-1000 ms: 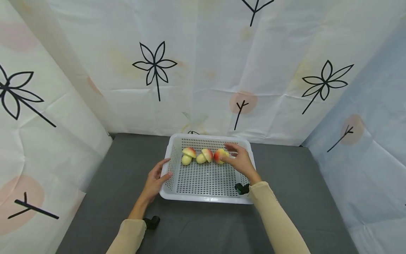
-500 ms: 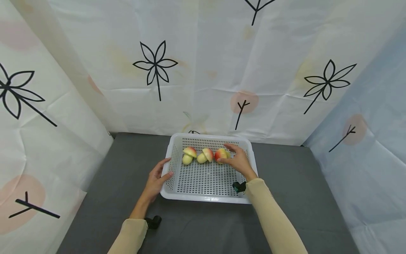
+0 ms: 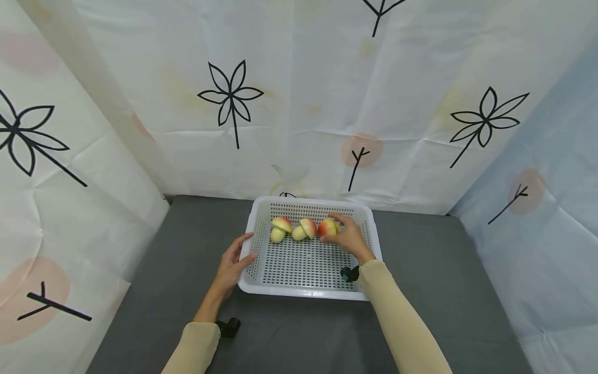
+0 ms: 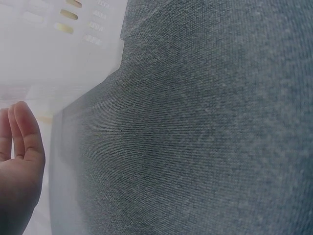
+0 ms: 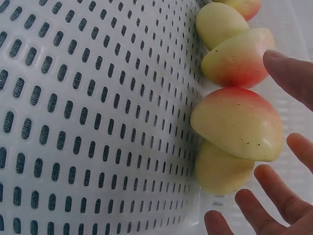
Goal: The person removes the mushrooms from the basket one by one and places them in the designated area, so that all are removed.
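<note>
Three toy mushrooms with red and yellow caps lie in a row in a white perforated plastic basket (image 3: 299, 293): a left mushroom (image 3: 281, 224), a middle mushroom (image 3: 308, 227) and a right mushroom (image 3: 327, 227). My right hand (image 3: 349, 238) is spread beside the right mushroom, its thumb and fingers apart around it. In the right wrist view, the right mushroom's cap (image 5: 237, 125) touches the middle one, and gaps show between the fingertips and the mushroom. At the basket's left rim rests my left hand (image 3: 231, 265), fingers extended; the left wrist view shows straight fingers (image 4: 30, 129) against the basket.
The basket stands on a dark grey cloth-covered table (image 3: 299, 337), close to its back edge. White patterned fabric (image 3: 299, 104) hangs behind and on both sides. A small black device (image 3: 229, 327) sits at the left wrist, and a similar device (image 3: 349, 274) at the right.
The right wrist and forearm have shifted slightly left, the fingers staying around the right mushroom. The left hand stays at the rim. The mushrooms keep their places in the basket.
</note>
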Demonstrator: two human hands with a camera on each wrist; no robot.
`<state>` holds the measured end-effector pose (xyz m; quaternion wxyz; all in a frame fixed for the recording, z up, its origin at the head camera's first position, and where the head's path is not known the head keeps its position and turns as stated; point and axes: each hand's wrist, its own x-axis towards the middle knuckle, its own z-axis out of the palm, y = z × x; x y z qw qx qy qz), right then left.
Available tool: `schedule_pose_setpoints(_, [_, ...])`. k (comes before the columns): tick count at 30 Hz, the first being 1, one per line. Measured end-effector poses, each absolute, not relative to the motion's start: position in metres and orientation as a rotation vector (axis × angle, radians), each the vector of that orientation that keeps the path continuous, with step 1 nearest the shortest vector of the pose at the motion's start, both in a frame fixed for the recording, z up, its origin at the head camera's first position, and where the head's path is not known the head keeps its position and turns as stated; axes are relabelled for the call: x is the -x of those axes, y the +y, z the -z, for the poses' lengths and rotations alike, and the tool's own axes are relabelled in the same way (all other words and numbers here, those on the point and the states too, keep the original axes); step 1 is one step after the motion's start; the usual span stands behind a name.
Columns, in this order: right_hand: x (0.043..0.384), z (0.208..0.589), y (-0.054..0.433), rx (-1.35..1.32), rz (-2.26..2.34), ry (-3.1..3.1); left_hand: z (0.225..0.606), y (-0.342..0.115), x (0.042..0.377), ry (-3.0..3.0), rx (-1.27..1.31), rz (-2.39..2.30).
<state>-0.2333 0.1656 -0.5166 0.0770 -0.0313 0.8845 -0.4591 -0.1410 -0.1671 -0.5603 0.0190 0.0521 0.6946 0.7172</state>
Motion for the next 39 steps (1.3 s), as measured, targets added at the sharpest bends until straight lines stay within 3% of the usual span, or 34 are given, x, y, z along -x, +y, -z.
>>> schedule_pose_setpoints(39, [0.238, 0.529, 0.164, 0.103, 1.344, 2.675, 0.560, -0.166, 0.142, 2.092, -0.156, -2.274])
